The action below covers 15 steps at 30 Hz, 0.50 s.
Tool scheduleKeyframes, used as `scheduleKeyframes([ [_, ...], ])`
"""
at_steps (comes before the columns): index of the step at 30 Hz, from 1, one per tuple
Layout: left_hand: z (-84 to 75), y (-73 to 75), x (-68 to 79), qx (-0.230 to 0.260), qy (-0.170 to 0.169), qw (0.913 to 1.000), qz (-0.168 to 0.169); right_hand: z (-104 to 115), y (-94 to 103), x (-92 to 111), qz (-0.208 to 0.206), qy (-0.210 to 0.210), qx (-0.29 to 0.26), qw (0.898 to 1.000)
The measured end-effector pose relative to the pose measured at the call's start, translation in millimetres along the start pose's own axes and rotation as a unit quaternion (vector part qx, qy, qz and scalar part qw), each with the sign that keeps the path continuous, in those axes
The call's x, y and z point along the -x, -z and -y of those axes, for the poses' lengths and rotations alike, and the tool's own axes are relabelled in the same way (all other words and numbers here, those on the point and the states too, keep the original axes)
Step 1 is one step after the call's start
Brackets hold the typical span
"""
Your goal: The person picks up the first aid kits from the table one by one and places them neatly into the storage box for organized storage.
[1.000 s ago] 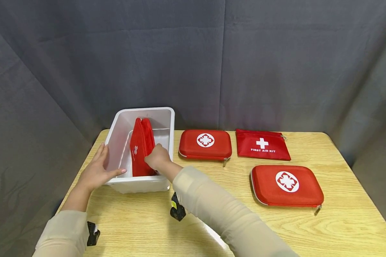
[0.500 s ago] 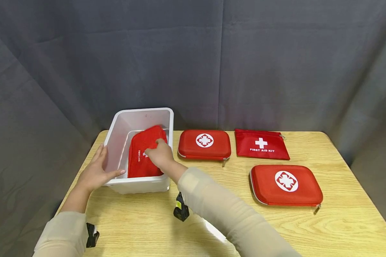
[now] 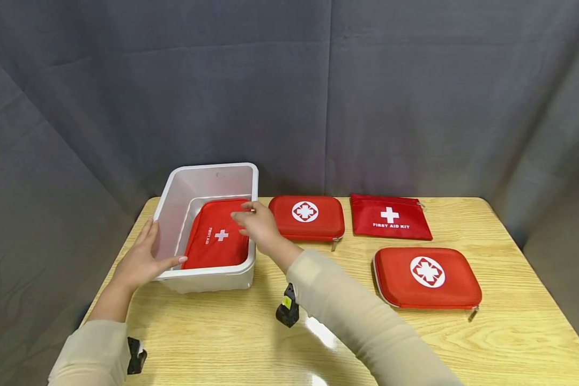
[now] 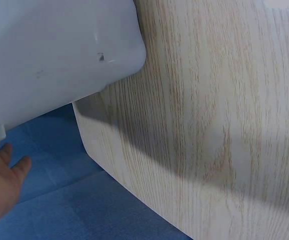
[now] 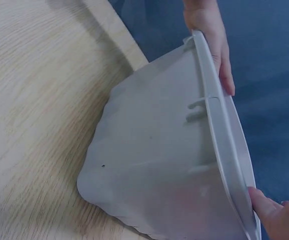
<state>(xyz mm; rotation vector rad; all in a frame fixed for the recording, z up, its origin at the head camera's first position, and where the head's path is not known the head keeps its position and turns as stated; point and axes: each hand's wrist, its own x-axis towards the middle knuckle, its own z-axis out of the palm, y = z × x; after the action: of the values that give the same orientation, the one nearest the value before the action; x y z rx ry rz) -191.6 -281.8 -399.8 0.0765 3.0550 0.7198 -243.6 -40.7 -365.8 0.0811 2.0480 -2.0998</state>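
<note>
In the head view a white plastic bin [image 3: 207, 281] stands at the table's left. Flat on its floor lies a red fabric first aid pouch [image 3: 222, 241], its white cross and lettering facing up. My left hand [image 3: 139, 261] holds the bin's near left corner, thumb over the rim and fingers along the outer left side. Above the bin's right rim is my right hand [image 3: 261, 226], its fingers loosely spread with nothing held. The right wrist view shows the bin's outer wall [image 5: 149, 145], with the left hand [image 5: 212, 40] at its far corner.
Right of the bin lies a red hard-shell first aid case [image 3: 313, 228]. Farther right are a flat red zip pouch [image 3: 415, 217] and a second hard-shell case [image 3: 444, 292]. A grey curtain [image 3: 415, 107] hangs behind the wooden table [image 3: 212, 343].
The pouch has gone from standing on edge in my right hand to lying flat in the bin. My right hand has let go and moved up and right. The left hand stays at the corner.
</note>
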Motion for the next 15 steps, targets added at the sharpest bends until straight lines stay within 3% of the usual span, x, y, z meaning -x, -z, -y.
scheduleKeyframes([
  [5, -0.7, -0.1, 0.2, 0.000, -0.002, 1.0000, -0.001, 2, 8.5, 1, 0.008, -0.011, -0.049, 0.999],
  [15, 0.1, -0.1, -0.3, -0.005, 0.002, 1.0000, 0.000, -1, 35.4, 1, 0.031, 0.010, -0.062, 0.998],
])
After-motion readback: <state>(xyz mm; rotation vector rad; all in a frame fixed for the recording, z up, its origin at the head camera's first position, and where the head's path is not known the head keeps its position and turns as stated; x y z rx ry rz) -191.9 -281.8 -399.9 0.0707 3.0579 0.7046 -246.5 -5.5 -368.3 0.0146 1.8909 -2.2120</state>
